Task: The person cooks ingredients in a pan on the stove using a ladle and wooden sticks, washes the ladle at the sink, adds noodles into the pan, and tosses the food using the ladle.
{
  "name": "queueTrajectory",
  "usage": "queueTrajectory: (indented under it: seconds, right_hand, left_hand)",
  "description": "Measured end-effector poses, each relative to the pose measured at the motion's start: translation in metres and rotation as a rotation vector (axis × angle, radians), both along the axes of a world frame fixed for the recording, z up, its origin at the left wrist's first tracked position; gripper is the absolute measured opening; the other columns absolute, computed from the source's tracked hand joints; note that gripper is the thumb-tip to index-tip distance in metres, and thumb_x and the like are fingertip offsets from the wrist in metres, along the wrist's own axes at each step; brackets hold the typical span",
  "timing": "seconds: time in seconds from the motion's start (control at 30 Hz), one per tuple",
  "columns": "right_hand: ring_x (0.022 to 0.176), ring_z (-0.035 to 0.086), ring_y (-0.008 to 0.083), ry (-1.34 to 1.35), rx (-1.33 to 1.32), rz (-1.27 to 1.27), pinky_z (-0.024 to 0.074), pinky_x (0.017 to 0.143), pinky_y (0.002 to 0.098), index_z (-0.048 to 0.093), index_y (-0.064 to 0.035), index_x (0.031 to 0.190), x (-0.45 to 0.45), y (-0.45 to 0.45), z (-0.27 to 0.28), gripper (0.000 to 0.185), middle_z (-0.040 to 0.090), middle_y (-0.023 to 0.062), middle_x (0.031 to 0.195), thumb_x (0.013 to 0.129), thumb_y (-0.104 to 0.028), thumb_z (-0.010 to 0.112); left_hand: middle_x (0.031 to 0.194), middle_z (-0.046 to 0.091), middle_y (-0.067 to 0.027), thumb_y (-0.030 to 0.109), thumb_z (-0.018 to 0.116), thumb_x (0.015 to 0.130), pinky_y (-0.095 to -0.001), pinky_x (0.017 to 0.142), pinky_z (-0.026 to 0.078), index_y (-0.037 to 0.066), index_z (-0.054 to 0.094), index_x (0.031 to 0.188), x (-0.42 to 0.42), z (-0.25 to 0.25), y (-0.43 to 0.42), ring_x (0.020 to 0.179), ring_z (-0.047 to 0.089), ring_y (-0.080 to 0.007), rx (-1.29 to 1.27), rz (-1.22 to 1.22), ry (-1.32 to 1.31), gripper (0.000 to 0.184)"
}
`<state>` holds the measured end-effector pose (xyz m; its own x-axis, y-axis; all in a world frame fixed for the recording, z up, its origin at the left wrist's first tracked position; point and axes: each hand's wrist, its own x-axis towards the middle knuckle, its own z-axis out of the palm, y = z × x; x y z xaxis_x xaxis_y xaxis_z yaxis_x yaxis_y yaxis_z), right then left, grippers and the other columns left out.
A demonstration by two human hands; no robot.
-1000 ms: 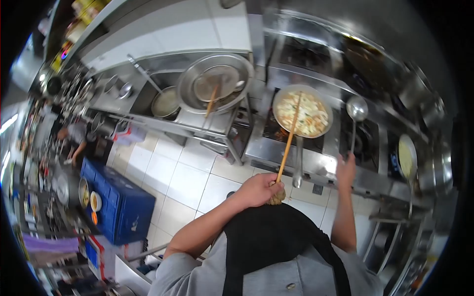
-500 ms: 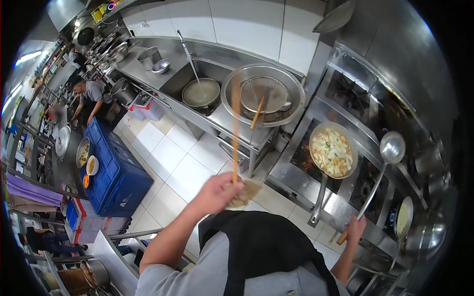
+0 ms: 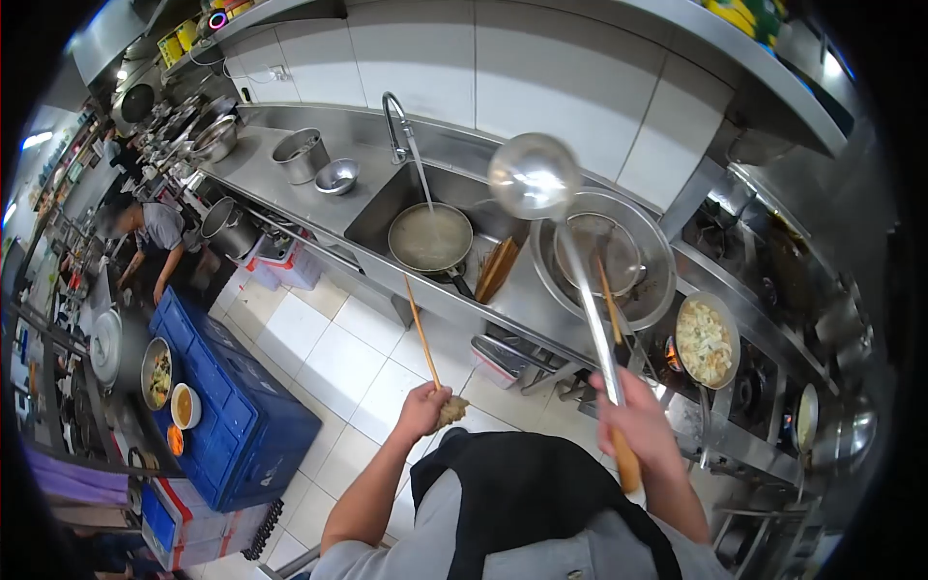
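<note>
My left hand (image 3: 420, 410) is closed around a thin wooden stick (image 3: 422, 333), which points up toward the sink. A crumpled brownish clump (image 3: 451, 413), perhaps cloth, sits at that hand; whether it is gripped or fixed to the stick I cannot tell. My right hand (image 3: 642, 425), slightly blurred, grips the wooden handle of a long steel ladle (image 3: 535, 177). The ladle's bowl is raised in front of the large metal basin (image 3: 660, 290), which holds a round strainer (image 3: 599, 249). Right of it, a pan of chopped food (image 3: 707, 340) stands over a burner flame.
Water runs from the tap (image 3: 398, 130) into a pan (image 3: 430, 238) in the sink (image 3: 372, 217). A bamboo brush-like bundle (image 3: 499, 269) lies beside it. At left stands a blue container (image 3: 242, 396) with food bowls on top. A co-worker (image 3: 159, 227) stands farther back.
The ladle has swung from beside the stove up and left, in front of the basin. My left hand has lowered slightly and moved left with the stick. The view has turned.
</note>
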<state>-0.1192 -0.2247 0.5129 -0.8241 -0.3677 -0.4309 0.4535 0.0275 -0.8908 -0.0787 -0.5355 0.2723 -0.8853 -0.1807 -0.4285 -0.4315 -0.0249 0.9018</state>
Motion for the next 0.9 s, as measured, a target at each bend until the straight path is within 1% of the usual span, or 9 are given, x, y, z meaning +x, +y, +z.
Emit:
queueTrajectory:
  seconds: [0.07, 0.27, 0.33, 0.4, 0.43, 0.47, 0.6, 0.67, 0.9]
  right_hand:
    - [0.04, 0.047, 0.0166, -0.062, -0.05, 0.037, 0.0393, 0.039, 0.0295, 0.046, -0.0028, 0.112, -0.044, -0.063, -0.029, 0.03, 0.046, 0.0044, 0.062, 0.082, -0.001, 0.048]
    - [0.047, 0.048, 0.0107, -0.314, -0.165, 0.071, 0.0356, 0.038, 0.0226, 0.048, -0.0029, 0.104, -0.174, -0.2, -0.087, 0.028, 0.049, 0.0026, 0.063, 0.077, -0.009, 0.055]
    - [0.05, 0.048, 0.0128, -0.446, -0.208, 0.011, 0.0404, 0.043, 0.0231, 0.046, -0.0061, 0.076, -0.195, -0.229, -0.09, 0.011, 0.047, 0.0042, 0.063, 0.078, -0.004, 0.056]
    - [0.049, 0.048, 0.0127, -0.447, -0.197, 0.003, 0.04, 0.043, 0.0225, 0.046, -0.006, 0.075, -0.203, -0.245, -0.092, 0.011, 0.047, 0.0042, 0.063, 0.078, -0.005, 0.057]
    - [0.049, 0.048, 0.0127, -0.45, -0.192, -0.009, 0.0396, 0.043, 0.0219, 0.046, -0.0059, 0.075, -0.206, -0.251, -0.093, 0.011, 0.047, 0.0042, 0.063, 0.078, -0.005, 0.057]
    - [0.049, 0.048, 0.0127, -0.447, -0.193, -0.011, 0.0396, 0.043, 0.0219, 0.046, -0.0059, 0.075, -0.21, -0.255, -0.096, 0.011, 0.047, 0.0042, 0.063, 0.078, -0.005, 0.057]
    - [0.048, 0.047, 0.0132, -0.495, -0.19, -0.007, 0.0394, 0.043, 0.0233, 0.045, -0.0061, 0.073, -0.217, -0.257, -0.103, 0.013, 0.046, 0.0046, 0.061, 0.078, -0.005, 0.057]
    - [0.047, 0.047, 0.0136, -0.472, -0.206, -0.006, 0.0397, 0.043, 0.0244, 0.045, -0.0063, 0.073, -0.213, -0.256, -0.103, 0.013, 0.046, 0.0045, 0.061, 0.078, -0.004, 0.057]
    - [0.05, 0.052, 0.0174, -0.256, 0.043, 0.006, 0.0433, 0.044, 0.0326, 0.054, -0.0009, 0.081, -0.206, -0.253, -0.116, 0.009, 0.05, 0.0079, 0.064, 0.074, -0.005, 0.058]
  left_hand:
    - [0.075, 0.064, -0.007, 0.025, 0.06, 0.088, -0.0287, 0.065, 0.048, -0.001, 0.065, 0.089, 0.01, -0.015, -0.029, 0.069, 0.059, -0.0131, 0.0, -0.01, -0.053, 0.026]
    - [0.076, 0.066, -0.011, 0.027, 0.061, 0.087, -0.0316, 0.068, 0.049, -0.001, 0.065, 0.091, 0.045, -0.046, -0.104, 0.071, 0.062, -0.0179, -0.192, -0.012, -0.081, 0.029]
    - [0.077, 0.067, -0.0112, 0.028, 0.061, 0.087, -0.0316, 0.068, 0.05, -0.001, 0.066, 0.091, 0.048, -0.054, -0.12, 0.071, 0.063, -0.0183, -0.124, 0.045, -0.095, 0.03]
    - [0.077, 0.067, -0.0107, 0.027, 0.061, 0.087, -0.031, 0.068, 0.05, -0.001, 0.066, 0.091, 0.048, -0.046, -0.134, 0.072, 0.064, -0.0173, -0.103, 0.084, -0.118, 0.029]
    - [0.08, 0.068, -0.0146, 0.032, 0.059, 0.087, -0.0356, 0.07, 0.051, 0.0, 0.066, 0.09, 0.04, -0.033, -0.142, 0.076, 0.066, -0.0246, -0.173, 0.05, -0.125, 0.033]
    - [0.08, 0.068, -0.0146, 0.032, 0.059, 0.087, -0.0356, 0.07, 0.051, 0.0, 0.066, 0.09, 0.025, -0.02, -0.151, 0.076, 0.066, -0.0246, -0.174, 0.047, -0.122, 0.033]
    - [0.091, 0.066, -0.0219, 0.039, 0.047, 0.086, -0.048, 0.079, 0.049, 0.004, 0.066, 0.091, -0.07, 0.03, -0.193, 0.088, 0.063, -0.0404, -0.846, -0.229, -0.095, 0.04]
    - [0.092, 0.067, -0.021, 0.033, 0.047, 0.084, -0.0474, 0.08, 0.05, 0.004, 0.066, 0.092, -0.128, 0.058, -0.21, 0.09, 0.064, -0.0387, -1.014, -0.255, -0.137, 0.036]
    - [0.099, 0.066, -0.0233, 0.03, 0.049, 0.082, -0.045, 0.083, 0.049, 0.001, 0.067, 0.097, -0.25, 0.093, -0.236, 0.095, 0.063, -0.0383, -1.025, -0.278, -0.112, 0.037]
